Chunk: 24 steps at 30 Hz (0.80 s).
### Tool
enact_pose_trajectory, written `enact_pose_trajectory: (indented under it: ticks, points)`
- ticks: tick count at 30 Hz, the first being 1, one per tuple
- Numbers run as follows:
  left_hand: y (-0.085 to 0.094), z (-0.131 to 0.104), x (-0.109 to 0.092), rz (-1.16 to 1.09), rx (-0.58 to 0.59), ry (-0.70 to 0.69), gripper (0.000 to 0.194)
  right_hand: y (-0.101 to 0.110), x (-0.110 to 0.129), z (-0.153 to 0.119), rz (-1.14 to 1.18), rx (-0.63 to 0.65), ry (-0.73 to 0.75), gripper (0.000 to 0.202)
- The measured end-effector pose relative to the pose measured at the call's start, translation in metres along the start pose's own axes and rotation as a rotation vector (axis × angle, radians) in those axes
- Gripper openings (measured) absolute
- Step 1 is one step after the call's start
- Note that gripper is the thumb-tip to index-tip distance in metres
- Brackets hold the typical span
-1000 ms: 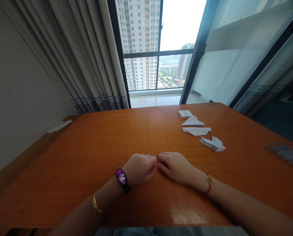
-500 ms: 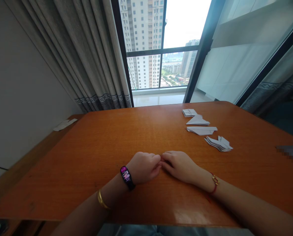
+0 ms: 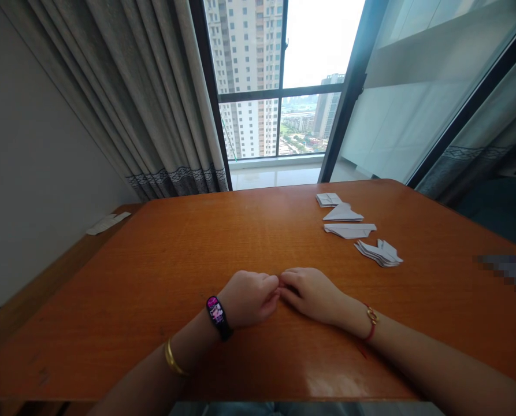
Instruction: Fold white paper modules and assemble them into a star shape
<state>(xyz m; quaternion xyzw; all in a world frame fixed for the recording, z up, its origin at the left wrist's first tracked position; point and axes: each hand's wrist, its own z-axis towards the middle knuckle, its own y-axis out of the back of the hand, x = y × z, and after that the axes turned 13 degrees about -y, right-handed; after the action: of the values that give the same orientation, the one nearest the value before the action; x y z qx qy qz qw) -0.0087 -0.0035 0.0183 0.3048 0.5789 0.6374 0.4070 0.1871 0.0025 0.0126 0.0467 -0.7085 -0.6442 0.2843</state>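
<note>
Hands (image 3: 249, 299) still tog. at tbl (image 3: 223, 237); view shifted.

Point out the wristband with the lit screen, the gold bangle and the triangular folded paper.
Wristband (image 3: 216, 310): head view, on its lit screen.
Gold bangle (image 3: 171, 359): head view, on its band.
Triangular folded paper (image 3: 343, 213): head view, mid-face.

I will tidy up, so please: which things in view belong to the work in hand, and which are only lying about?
Likely in the work:
left hand and right hand, close together, no held thing visible
folded white paper pieces, nearest them

Likely just lying about:
flat whitish paper on the brown wooden ledge
blurred grey object at the right edge
</note>
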Motion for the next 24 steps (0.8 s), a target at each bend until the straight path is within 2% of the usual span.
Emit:
enact_pose_trajectory:
  ticks: [8, 14, 20, 24]
  points:
    - [0.0033, 0.0009, -0.0009, -0.036, 0.017, 0.010, 0.010, 0.0023, 0.0006, 0.0005, 0.001, 0.014, 0.013, 0.026]
    - [0.0009, 0.0008, 0.0001, -0.035, 0.012, 0.007, 0.017, -0.0007, -0.0017, 0.0029, -0.013, 0.011, 0.036, 0.028]
    - [-0.0008, 0.0009, 0.0010, -0.030, 0.004, 0.013, 0.013, 0.0007, -0.0020, 0.0040, -0.006, 0.021, 0.022, 0.028]
    - [0.0000, 0.0013, 0.0013, -0.051, 0.007, 0.017, 0.017, 0.0002, -0.0025, 0.0045, 0.010, 0.026, 0.027, 0.027]
